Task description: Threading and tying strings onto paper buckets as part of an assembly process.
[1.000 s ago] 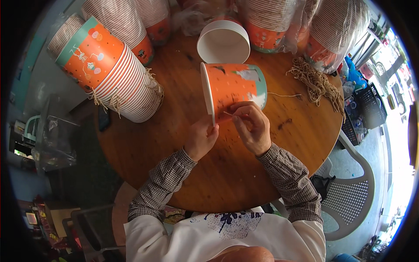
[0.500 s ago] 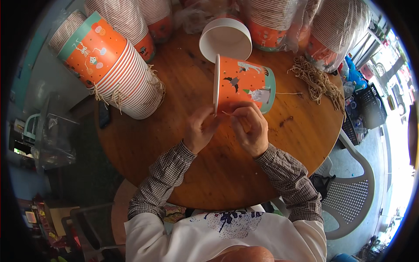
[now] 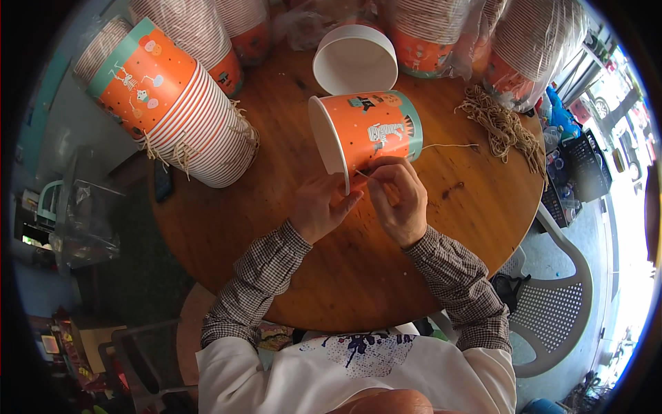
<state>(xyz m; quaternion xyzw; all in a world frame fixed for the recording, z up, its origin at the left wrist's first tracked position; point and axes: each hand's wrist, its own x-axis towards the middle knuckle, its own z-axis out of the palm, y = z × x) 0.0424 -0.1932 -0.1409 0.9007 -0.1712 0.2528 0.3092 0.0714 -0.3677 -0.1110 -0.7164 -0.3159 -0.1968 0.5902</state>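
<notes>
An orange paper bucket with a green base band lies on its side in front of me, its white-rimmed mouth facing left. My left hand grips its near rim, some fingers reaching inside the mouth and the thumb outside. Close to that rim, my right hand pinches a thin beige string against the bucket's wall. A loose length of string trails right from behind the bucket's base. Where the string meets the bucket is partly hidden by my fingers.
A tilted stack of orange buckets with string loops stands left. Beyond my bucket lies another white-lined bucket. A bundle of string rests at the right of the round wooden table. Plastic-wrapped bucket stacks line the far edge.
The bucket has shifted left and turned, showing more of its mouth and different printed figures. My left hand has moved onto the rim, while my right hand stays close to its former place.
</notes>
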